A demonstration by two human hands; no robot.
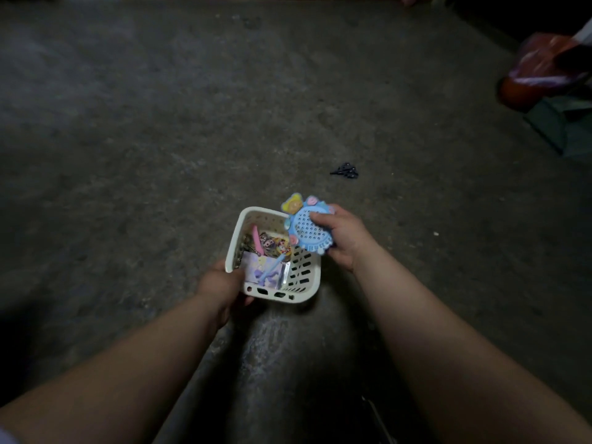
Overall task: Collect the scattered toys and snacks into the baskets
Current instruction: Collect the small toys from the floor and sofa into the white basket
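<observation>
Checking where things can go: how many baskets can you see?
1. The white basket is at centre, the left hand gripping its near-left corner, the right hand holding a blue toy at its far-right rim. Others may lie out of view.

orange bag cut off, black thing unidentifiable

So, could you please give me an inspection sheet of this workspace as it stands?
Surface: bare grey concrete floor, mottled.
Job's things: cream basket holding a purple packet and small toys; blue perforated toy over its far-right rim; small black item on the floor beyond.
Clutter: red plastic bag and green object at the right edge.
Hands: left hand grips the basket's near-left corner; right hand holds the blue toy.
Cables: nothing seen.
Surroundings: dim; dark at the far right.
</observation>
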